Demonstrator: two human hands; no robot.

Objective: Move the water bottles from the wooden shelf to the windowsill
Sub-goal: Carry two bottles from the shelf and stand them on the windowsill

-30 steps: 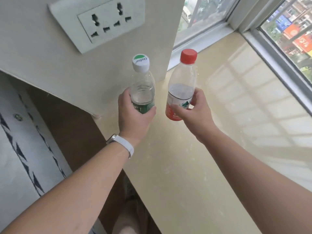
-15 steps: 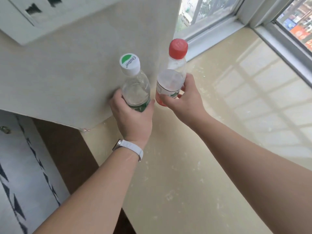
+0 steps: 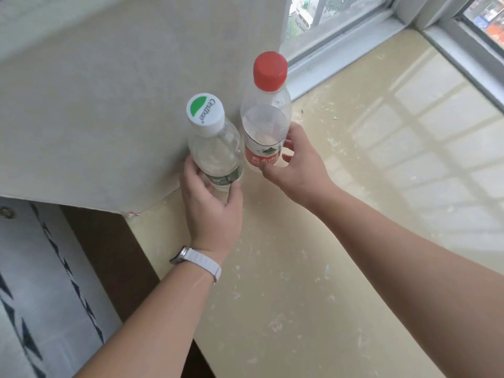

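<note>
Pale, paint-flecked stone makes up the windowsill (image 3: pixel 300 268), which runs along the foot of a plastered wall (image 3: pixel 109 105) toward the window frame (image 3: pixel 341 47).

Both bottles stand upright just beside that wall, close to its outer corner and almost touching each other. The white-capped bottle (image 3: pixel 215 154) is the nearer to the wall. The left grip (image 3: pixel 212 203) wraps its lower body, thumb on the wall side and fingers on the other. The red-capped bottle (image 3: pixel 264 124) sits on the side away from the wall. The right grip (image 3: pixel 297 165) curls round its label, thumb at the front and fingers behind. That hold looks loose, though I cannot tell how firm the contact is. The hands hide both bases, so whether the bottles already rest on the sill cannot be seen. A white watch band (image 3: pixel 201 260) circles the left wrist.

I judge this to be the set-down step, near the end of the task for these two bottles. The wooden shelf is out of view, so any bottles left there cannot be counted.

The next move calls for settling each base flat on the stone, then opening the fingers straight outward. The narrow gap between the bottles means a sideways brush could tip one against the other or against the wall.
</note>
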